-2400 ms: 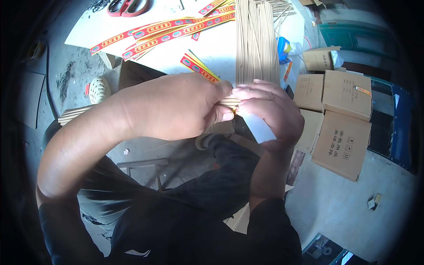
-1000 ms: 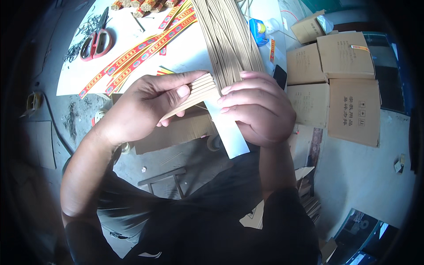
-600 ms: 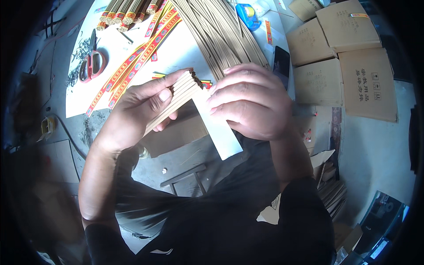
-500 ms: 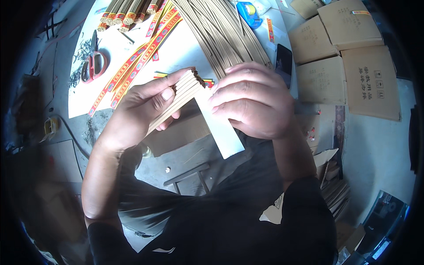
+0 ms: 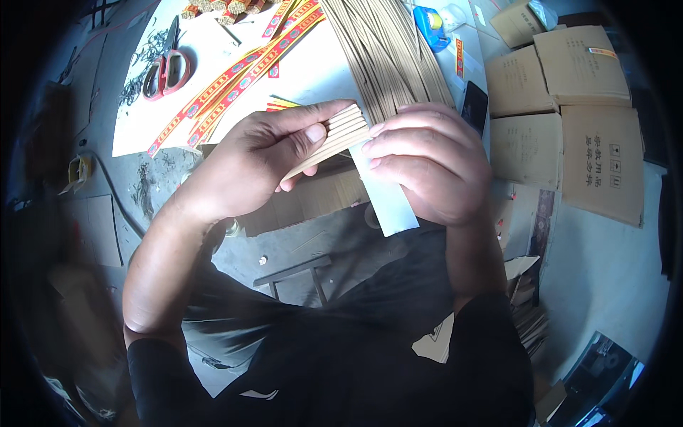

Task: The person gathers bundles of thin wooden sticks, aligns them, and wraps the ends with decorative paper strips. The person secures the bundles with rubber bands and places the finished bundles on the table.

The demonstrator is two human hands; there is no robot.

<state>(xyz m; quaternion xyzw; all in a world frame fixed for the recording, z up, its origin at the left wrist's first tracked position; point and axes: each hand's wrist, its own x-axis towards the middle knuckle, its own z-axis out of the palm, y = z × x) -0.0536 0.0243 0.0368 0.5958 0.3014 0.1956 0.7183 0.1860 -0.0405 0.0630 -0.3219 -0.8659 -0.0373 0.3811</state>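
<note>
"What's just changed?"
"The left hand (image 5: 263, 160) is turned so its thumb lies on top, gripping a bundle of sticks (image 5: 345, 132) at twelve o'clock. A couple of seconds ago, its back covered them and it nearly met the right hand (image 5: 441, 164)."
"What's the right one doing?"
"It's curled narrow on a white strip (image 5: 384, 196), at the bundle's end; touching or just beside, I can't tell. The strip's tail hangs toward five o'clock."
"Meaning what for the work?"
"With that end now open to view, I'd judge the work sits there, the tail hanging free."
"And round about?"
"On the worktop (image 5: 320, 75), loose sticks (image 5: 388, 57) past the bundle at one o'clock, red-and-yellow strips (image 5: 249, 71) at eleven, scissors (image 5: 166, 77) at ten."
</note>
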